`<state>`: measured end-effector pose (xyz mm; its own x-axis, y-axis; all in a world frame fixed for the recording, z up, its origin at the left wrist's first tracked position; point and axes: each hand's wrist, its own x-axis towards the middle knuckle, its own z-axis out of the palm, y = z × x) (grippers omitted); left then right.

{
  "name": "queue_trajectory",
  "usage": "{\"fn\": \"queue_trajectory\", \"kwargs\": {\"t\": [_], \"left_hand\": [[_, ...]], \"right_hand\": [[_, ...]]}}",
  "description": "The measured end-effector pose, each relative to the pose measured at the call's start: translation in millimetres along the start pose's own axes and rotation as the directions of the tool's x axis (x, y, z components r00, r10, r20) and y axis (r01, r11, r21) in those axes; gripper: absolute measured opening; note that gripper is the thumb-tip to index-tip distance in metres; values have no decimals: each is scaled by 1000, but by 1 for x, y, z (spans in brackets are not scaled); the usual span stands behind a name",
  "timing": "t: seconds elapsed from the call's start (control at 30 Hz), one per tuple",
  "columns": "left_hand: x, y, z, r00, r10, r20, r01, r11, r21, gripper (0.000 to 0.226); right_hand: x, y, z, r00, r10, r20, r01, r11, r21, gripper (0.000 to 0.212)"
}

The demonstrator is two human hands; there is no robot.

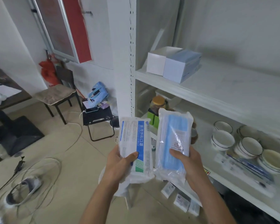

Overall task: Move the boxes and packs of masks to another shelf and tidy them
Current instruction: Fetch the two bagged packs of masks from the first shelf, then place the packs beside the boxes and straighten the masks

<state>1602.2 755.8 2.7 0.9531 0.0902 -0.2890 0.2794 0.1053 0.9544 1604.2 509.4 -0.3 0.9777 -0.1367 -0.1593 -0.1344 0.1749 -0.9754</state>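
Clear crinkled plastic wraps both packs held up in the head view: the left hand grips a white flat pack of masks with a blue printed stripe, thumb curled over its front, while the right hand clamps a transparent pack showing a stack of light-blue masks, thumb across its lower face. The two packs are upright, side by side and nearly touching, in front of the white metal shelving unit. On the upper shelf board a plain white box and a pale blue box already stand flush together, so part of the job looks done. These two packs are not yet placed, and several small white packs lie on the floor by the shelf's foot, apparently left to move. White bowls with dark rims fill the lower shelf.
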Motion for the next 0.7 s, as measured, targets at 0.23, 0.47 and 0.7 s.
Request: {"fn": "queue_trajectory", "kwargs": {"t": [0.23,0.47,0.7], "left_hand": [[74,37,32,994,16,107,-17,1000,11,40],[130,68,62,977,42,209,-44,999,6,44],[172,110,75,896,60,440,-72,997,9,46]], "right_hand": [[64,-39,-13,991,-111,-69,109,993,-43,49],[91,-86,-34,989,-126,-80,120,990,-76,48],[135,-154,-68,944,-218,-249,176,968,-180,50]]}}
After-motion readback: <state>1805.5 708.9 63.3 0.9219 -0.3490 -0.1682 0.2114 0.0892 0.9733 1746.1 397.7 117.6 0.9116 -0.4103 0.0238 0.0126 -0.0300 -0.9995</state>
